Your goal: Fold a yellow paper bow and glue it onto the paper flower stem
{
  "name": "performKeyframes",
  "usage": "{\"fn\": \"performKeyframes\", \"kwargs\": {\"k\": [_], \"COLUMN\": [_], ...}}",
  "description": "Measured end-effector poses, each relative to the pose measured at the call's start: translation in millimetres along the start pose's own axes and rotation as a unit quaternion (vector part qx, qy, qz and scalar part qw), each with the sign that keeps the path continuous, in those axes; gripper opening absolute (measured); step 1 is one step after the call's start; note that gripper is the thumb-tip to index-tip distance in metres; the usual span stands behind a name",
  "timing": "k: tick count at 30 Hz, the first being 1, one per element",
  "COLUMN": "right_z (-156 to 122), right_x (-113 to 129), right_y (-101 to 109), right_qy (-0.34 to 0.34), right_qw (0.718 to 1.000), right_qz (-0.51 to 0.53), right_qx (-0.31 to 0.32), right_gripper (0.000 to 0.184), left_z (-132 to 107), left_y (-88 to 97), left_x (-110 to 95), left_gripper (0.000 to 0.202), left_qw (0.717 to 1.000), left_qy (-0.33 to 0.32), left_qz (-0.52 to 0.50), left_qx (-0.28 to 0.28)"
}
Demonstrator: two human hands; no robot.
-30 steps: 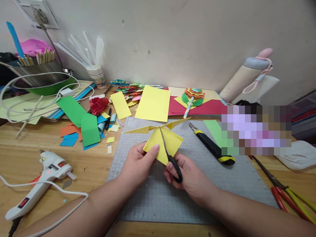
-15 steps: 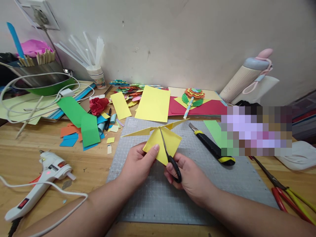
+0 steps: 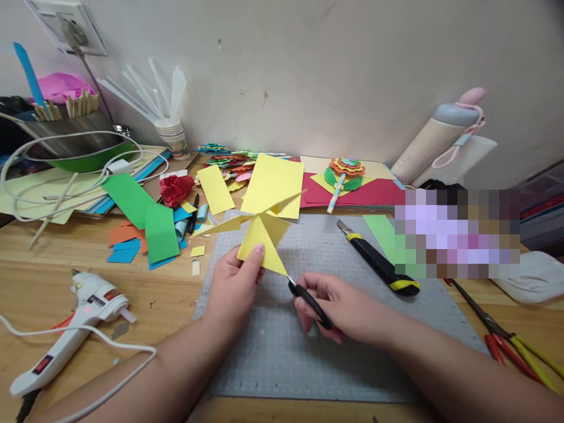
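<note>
Above the grey cutting mat [image 3: 352, 364], my left hand [image 3: 235, 285] pinches a folded piece of yellow paper [image 3: 263, 238] between thumb and fingers. Narrow flaps of the paper spread out to the left and upper right, and a slit runs through its near part. My right hand [image 3: 337, 308] is closed around the black handles of a small pair of scissors [image 3: 311, 302]. Their blade tips point up and left, by the paper's lower corner; most of the blades is hidden behind the paper or too small to make out.
A utility knife [image 3: 379, 261] and a light green strip [image 3: 383, 238] lie on the mat's right side. Large red-and-yellow-handled scissors [image 3: 506, 335] rest farther right. On the left are a white glue gun [image 3: 81, 323] with its cord and green paper [image 3: 161, 232]. A paper flower [image 3: 346, 170] lies behind.
The yellow paper and my left hand have moved left and tilted. The scissors have come back from across the paper's middle to its near corner, and their handles have turned.
</note>
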State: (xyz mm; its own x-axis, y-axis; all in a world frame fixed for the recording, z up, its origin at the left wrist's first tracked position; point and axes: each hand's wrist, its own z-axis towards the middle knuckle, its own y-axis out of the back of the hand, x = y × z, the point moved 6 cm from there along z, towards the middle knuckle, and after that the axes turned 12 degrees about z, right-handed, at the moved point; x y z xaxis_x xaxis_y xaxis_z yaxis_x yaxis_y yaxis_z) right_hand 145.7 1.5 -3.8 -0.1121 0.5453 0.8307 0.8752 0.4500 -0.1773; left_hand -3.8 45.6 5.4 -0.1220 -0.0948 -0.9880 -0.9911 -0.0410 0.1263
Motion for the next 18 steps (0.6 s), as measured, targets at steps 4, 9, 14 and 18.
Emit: {"fn": "performKeyframes", "kwargs": {"k": [4,9,14,18], "right_z": [-21,-44,-49,-60], "right_x": [19,13,12,32], "right_y": [47,103,94,85], "right_qy": [0.026,-0.003,0.010,0.080], "right_qw": [0.947,0.837,0.785,0.833], "right_qz": [-0.314,-0.469,-0.541,-0.464], "right_qx": [-0.066,-0.280,-0.301,-0.291], "right_gripper": [0.012,0.031,0.022,0.023], "left_z": [4,0,-12,-17], "left_y": [6.2,-7.9,-24.7,-29.0], "left_x": [4,5,3,0], "left_gripper": [0.031,0.033,0.034,0.034], "left_qw": [0.998,0.996,0.973,0.955], "left_qy": [0.003,0.010,0.016,0.024], "left_qz": [-0.040,-0.032,-0.005,-0.007], "left_qx": [-0.038,0.078,0.231,0.295]}}
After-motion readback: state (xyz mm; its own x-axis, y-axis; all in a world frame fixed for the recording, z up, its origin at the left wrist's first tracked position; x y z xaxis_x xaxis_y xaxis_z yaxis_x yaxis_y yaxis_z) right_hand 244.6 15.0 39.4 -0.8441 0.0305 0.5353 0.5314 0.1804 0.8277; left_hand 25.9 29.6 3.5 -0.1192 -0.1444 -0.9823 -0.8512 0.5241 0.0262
